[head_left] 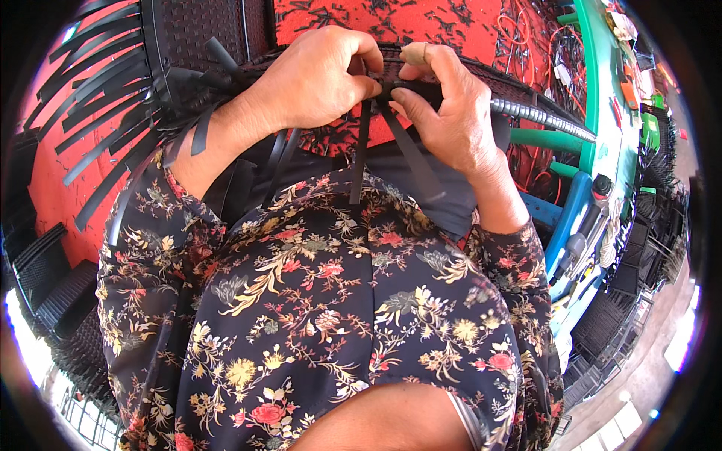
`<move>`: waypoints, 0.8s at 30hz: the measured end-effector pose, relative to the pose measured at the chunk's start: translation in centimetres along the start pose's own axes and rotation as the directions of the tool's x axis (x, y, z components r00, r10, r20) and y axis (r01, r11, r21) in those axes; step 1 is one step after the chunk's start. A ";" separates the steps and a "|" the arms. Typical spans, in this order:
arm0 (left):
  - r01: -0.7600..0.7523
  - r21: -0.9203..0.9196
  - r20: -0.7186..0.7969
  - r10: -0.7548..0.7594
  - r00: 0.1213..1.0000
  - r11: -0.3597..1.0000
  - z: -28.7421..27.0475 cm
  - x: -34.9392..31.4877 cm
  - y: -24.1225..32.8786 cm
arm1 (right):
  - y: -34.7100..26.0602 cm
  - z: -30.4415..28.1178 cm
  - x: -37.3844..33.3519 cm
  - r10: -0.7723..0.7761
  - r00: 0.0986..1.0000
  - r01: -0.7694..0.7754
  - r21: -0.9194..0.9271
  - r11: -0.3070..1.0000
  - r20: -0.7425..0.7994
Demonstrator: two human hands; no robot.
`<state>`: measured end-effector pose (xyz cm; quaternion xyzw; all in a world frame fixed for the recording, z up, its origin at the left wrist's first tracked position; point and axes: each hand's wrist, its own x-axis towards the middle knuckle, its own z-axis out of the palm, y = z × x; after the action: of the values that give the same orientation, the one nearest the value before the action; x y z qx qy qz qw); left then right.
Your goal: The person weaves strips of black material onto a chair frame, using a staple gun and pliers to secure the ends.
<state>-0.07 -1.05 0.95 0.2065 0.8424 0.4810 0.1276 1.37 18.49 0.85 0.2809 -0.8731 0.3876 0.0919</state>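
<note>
My left hand (320, 81) is closed, its thumb and fingers pinching a flat black plastic strip (361, 150) at the edge of a dark woven panel (511, 84). Facing it, my right hand (455, 113) curls its thumb and index finger at the same spot, around dark strip material partly hidden by the fingers. Tan tape wraps one right fingertip. Two strip ends hang from between the hands toward my lap, the right one blurred. More loose black strips (105, 98) fan out to the left, and some lie over my left forearm.
A red surface (391, 19) littered with black strip scraps lies beyond the panel. A grey ribbed hose (545, 119) runs beside my right wrist to a green frame (590, 90). Tools lie on the bench at right, by a blue bar (569, 222). Dark woven pieces (71, 293) stand at left.
</note>
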 end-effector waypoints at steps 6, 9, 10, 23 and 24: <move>-0.038 0.001 -0.019 0.038 0.999 0.999 -0.2 0.8 0.1 | 0.4 -0.3 1.1 0.062 0.997 -0.062 -0.013 0.998 0.044; -0.067 0.028 -0.019 0.067 0.998 0.997 -0.7 1.1 0.1 | 0.6 -0.4 1.6 0.082 0.994 -0.084 0.023 0.996 0.066; -0.077 0.045 -0.025 0.078 0.997 0.996 -0.9 1.2 0.1 | 0.6 -0.4 1.8 0.077 0.995 -0.079 0.034 0.996 0.066; 0.002 0.177 0.051 -0.012 0.999 0.984 -3.0 1.8 1.0 | 0.2 -0.6 2.3 0.003 1.000 -0.005 0.129 0.992 0.018; 0.001 0.135 0.037 -0.007 0.999 0.991 -2.8 1.7 1.2 | 0.2 -0.8 2.4 0.037 0.998 -0.042 0.081 0.996 0.058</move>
<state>-2.50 -1.86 3.35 0.2219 0.8709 0.4187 0.1301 -0.75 18.13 2.18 0.2780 -0.8640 0.4170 0.0477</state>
